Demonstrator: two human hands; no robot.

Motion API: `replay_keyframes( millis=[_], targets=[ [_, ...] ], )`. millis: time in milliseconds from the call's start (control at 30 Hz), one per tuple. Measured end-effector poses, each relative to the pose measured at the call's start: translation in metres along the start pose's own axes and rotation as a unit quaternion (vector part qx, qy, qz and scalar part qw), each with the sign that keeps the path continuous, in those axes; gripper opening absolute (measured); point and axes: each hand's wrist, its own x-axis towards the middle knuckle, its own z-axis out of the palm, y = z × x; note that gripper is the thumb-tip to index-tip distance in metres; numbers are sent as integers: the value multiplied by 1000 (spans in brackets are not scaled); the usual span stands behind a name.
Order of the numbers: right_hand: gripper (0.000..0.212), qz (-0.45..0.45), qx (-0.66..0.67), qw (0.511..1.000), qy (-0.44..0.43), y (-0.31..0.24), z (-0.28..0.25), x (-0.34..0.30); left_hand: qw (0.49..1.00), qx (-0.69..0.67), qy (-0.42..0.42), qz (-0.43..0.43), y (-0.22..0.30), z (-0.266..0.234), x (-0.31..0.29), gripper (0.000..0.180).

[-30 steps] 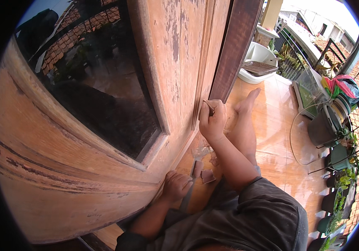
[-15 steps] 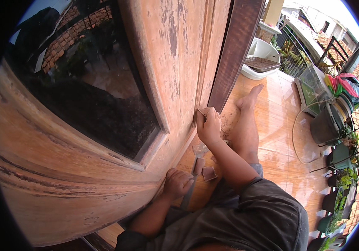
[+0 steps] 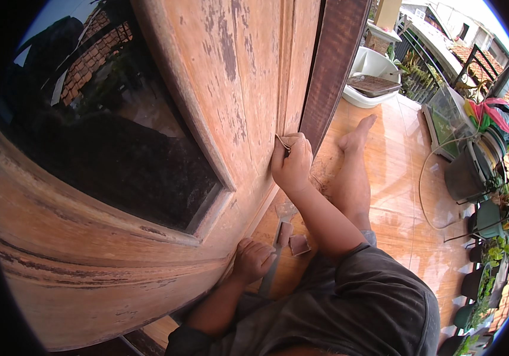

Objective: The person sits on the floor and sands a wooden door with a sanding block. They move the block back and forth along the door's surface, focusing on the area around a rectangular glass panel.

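Note:
My right hand (image 3: 292, 164) is closed around a thin, folded brown sheet that looks like sandpaper (image 3: 282, 142). It presses against the grooved moulding near the edge of a worn wooden door (image 3: 254, 127); much of the sheet is hidden by the fingers. Lower down, my left hand (image 3: 253, 260) is curled beside the door's bottom edge, and what it grips, if anything, is hidden. Between my arms, small reddish-brown pieces like sandpaper (image 3: 299, 244) lie on the floor, next to a long flat grey tool (image 3: 271, 274).
A dark glass pane (image 3: 118, 148) fills part of the door, beside a dark frame post (image 3: 333, 71). My bare leg (image 3: 352, 178) stretches over glossy tiles (image 3: 397, 196). Beyond are a white tub (image 3: 368, 62), a grey bucket (image 3: 465, 178), a hose (image 3: 422, 199) and potted plants (image 3: 477, 282).
My right hand has slid up along the door's moulding with the folded sheet. My left hand stays in nearly the same place. The whole view has shifted slightly.

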Motion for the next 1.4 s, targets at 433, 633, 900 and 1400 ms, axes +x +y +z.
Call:
replay_keyframes(
  millis=[433,633,900,1400],
  targets=[
    [20,11,75,997,31,-2,-4,27,967,-160,-16,-196,-19,12,-8,28],
    [22,36,55,998,1,12,8,16,960,-135,-51,-238,-18,10,-6,30],
    [24,35,36,994,-98,23,-17,-51,973,-104,-44,-201,-7,4,-1,27],
    [24,106,-5,974,-199,37,-25,-129,991,44,110,67,13,-18,16,17]
  ],
)
